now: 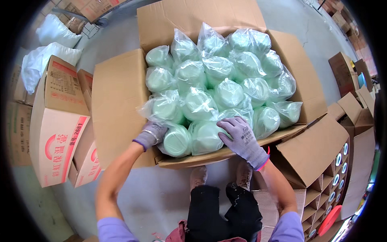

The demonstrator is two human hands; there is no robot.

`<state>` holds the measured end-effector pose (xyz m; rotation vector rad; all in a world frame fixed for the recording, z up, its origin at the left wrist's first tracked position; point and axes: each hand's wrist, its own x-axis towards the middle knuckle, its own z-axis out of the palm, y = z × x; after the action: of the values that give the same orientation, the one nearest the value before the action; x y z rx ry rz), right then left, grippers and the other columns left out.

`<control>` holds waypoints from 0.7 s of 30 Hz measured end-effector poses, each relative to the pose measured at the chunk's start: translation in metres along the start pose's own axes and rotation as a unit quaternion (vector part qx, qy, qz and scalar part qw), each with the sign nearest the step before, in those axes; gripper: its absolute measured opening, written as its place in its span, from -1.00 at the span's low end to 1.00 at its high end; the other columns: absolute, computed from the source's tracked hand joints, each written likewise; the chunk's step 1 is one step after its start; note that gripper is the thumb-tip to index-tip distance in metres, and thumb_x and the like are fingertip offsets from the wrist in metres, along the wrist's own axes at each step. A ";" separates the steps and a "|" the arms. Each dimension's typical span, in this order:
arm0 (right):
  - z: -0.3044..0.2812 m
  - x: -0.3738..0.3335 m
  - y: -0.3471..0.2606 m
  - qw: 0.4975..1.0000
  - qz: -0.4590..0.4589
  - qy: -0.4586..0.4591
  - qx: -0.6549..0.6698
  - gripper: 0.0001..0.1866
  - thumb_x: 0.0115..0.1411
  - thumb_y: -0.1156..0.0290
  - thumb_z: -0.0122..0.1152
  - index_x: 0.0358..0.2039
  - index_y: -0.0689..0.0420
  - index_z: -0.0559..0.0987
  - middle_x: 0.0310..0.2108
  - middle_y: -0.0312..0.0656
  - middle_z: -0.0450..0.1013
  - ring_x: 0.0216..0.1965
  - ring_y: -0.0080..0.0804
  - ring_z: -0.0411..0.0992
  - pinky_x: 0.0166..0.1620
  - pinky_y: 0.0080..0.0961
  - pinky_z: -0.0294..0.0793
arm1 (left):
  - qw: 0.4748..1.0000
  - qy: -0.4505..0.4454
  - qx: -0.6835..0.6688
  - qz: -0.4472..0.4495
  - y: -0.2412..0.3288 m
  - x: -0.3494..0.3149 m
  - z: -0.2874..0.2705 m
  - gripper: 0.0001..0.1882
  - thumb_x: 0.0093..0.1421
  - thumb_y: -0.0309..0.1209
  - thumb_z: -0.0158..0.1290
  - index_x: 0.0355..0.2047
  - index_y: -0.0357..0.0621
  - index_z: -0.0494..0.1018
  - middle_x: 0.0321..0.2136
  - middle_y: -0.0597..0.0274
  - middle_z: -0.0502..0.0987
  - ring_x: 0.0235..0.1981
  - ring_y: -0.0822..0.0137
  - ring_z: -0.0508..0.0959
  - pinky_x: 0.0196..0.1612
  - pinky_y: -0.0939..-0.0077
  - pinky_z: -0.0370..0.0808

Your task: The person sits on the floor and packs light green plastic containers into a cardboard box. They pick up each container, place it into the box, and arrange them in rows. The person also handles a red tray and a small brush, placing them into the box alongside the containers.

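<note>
A large open cardboard box (121, 105) is packed with pale green round containers, each in a clear plastic bag. My left hand (154, 133), in a grey-purple glove, is at the near left corner, against a bagged green container (177, 141). Its fingertips are hidden behind the plastic and the container. Over the front row rests my right hand (244, 139), gloved alike, thumb and fingers apart. It touches the plastic between one bagged container (207, 137) and its neighbours, with nothing seen in its grasp.
Printed cartons (60, 121) stand at the left, with white sacks (56, 52) behind them. To the right, an open carton (318, 153) has cardboard dividers holding several round-topped items. A red disc (329, 220) lies beside it. My shoes (198, 177) are just below the box.
</note>
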<state>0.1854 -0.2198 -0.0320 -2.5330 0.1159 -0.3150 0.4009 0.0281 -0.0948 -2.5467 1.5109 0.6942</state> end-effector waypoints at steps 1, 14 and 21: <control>-0.003 -0.003 0.002 1.000 0.001 -0.006 0.019 -0.75 0.03 0.31 0.20 -0.26 0.12 0.54 -0.23 -0.17 0.50 -0.17 -0.19 0.43 0.02 -0.26 0.32 | 0.997 -0.042 0.060 0.032 -0.001 -0.006 -0.009 -0.58 0.10 -0.28 0.02 -0.01 -0.04 0.39 -0.04 0.02 0.45 0.03 0.06 0.41 0.08 0.18 0.34; -0.018 0.044 -0.009 0.992 -0.045 -0.048 0.107 -0.82 0.11 0.38 0.16 -0.28 0.15 0.56 -0.33 -0.08 0.50 -0.29 -0.08 0.48 -0.17 -0.25 0.45 | 0.821 0.226 -0.521 -0.061 -0.021 -0.121 -0.061 -0.67 0.05 -0.39 0.16 -0.18 -0.24 0.42 -0.28 0.03 0.55 -0.28 0.23 0.57 -0.22 0.34 0.50; 0.019 0.064 -0.022 0.949 -0.088 -0.303 0.028 -0.74 0.17 0.26 0.06 -0.25 0.13 0.57 -0.39 -0.05 0.46 -0.30 -0.05 0.47 -0.18 -0.22 0.47 | 0.762 0.355 -0.508 -0.192 -0.072 -0.219 -0.006 -0.62 0.04 -0.36 0.20 -0.15 -0.25 0.41 -0.25 0.05 0.55 -0.24 0.31 0.55 -0.19 0.33 0.47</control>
<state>0.2524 -0.2008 -0.0223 -2.4691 -0.3525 0.3939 0.3762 0.2392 -0.0052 -4.1486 0.5923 0.5907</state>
